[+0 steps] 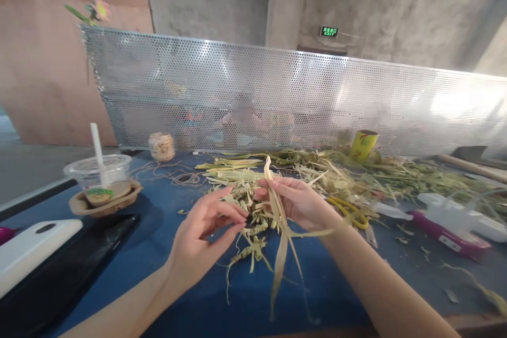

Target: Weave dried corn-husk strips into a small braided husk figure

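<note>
My right hand (295,200) is closed around a bundle of dry leaf strips (280,222); one folded end points up and the long ends hang down over the table. To its left, my left hand (209,227) has its thumb and fingertips close together at a heap of braided plant pieces (257,227). Whether anything small lies between those fingertips is too unclear to tell. Behind both hands, pale green leaf strips (237,163) lie on the blue table (158,280).
At left are a lidded cup with a straw (114,169) in a cardboard holder, a dark tablet (87,269) and a white device (35,253). Yellow-handled scissors (352,211), a power strip (451,235), a yellow-green can (363,146) and plant scraps lie right. A perforated metal screen (253,95) stands behind.
</note>
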Demonstrator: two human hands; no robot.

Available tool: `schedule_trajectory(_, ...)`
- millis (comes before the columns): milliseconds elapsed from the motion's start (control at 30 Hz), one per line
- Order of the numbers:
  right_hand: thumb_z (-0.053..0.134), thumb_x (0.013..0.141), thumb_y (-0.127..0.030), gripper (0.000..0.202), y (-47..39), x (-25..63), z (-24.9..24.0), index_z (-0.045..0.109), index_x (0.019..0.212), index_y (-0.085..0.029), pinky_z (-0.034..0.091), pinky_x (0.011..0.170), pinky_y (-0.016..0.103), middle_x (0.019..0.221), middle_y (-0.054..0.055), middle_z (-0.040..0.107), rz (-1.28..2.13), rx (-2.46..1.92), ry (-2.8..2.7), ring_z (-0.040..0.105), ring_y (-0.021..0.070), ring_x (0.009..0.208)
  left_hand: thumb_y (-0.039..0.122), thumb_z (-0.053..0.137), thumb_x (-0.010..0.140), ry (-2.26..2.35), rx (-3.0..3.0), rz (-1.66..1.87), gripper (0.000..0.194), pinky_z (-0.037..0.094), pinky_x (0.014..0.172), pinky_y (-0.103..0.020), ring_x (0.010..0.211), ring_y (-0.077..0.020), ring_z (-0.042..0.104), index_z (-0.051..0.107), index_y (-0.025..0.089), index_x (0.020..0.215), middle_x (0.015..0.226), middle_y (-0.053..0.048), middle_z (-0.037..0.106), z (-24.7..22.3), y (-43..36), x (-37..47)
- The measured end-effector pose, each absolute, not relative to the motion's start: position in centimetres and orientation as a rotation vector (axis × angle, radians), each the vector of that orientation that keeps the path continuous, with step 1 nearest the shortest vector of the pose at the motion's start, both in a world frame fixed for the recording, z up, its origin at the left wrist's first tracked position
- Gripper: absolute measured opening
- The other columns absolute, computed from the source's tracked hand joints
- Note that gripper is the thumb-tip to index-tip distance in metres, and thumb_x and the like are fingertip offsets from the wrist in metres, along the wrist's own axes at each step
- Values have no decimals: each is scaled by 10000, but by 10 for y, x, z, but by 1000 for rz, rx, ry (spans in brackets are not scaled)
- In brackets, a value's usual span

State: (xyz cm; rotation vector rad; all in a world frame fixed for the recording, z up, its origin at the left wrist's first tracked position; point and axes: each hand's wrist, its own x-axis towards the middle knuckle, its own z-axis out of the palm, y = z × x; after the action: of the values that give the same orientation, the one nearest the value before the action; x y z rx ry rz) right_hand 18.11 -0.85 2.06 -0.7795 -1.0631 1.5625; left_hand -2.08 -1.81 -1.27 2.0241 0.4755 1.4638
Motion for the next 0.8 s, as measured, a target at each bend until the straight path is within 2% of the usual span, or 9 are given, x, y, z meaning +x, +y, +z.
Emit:
schedule_trajectory(133,710,715,-321,224,-11,171,11,688,864,-154,558,600,294,788,35,709,1749,-738,-1030,670,147,703,1,537,788,290,2016,1398,556,564,741,-280,809,-133,651,452,327,1230,767,32,612,-15,-22,-16)
schedule_trajectory(300,714,703,-334,245,-16,162,9,689,860,-147,524,517,222,691,13,693,1730,-586,-1107,638,103,568,-10,546,777,205,1982,1295,593,557,731,-295,785,-138,636,411,305,1261,762,19,601,-19,-27,-13)
schedule_trajectory(433,694,716,-355,241,-22,161,16,699,836,-147,516,556,216,715,35,704,1564,-637,-1208,634,103,594,52,564,785,422,1967,1446,561,533,764,-322,792,-130,602,362,294,1249,792,24,576,-16,-23,-13)
schedule_trajectory(567,685,716,-381,249,-23,158,15,715,826,-159,493,568,206,705,32,705,1484,-724,-1279,622,96,595,183,728,666,787,1980,1514,752,475,626,-264,723,-126,555,295,244,1278,816,24,542,-10,-16,-12)
schedule_trajectory(633,675,725,-382,251,-22,156,11,722,835,-162,498,618,230,706,27,704,1413,-756,-1351,621,99,607,237,695,705,831,1900,1431,759,462,605,-268,688,-124,544,244,222,1315,778,32,524,-8,-12,-13)
schedule_trajectory(733,638,766,-383,255,-21,155,6,721,877,-170,496,698,264,716,30,710,1346,-778,-1461,635,111,650,244,576,800,764,1678,1418,637,473,694,-286,787,-138,563,243,215,1342,833,5,551,-5,-7,-18)
schedule_trajectory(800,613,791,-383,253,-21,155,4,712,899,-176,494,721,279,743,42,718,1403,-732,-1519,656,124,700,280,550,825,755,1518,1341,631,471,682,-286,794,-148,577,239,200,1368,867,-20,592,-3,-4,-21)
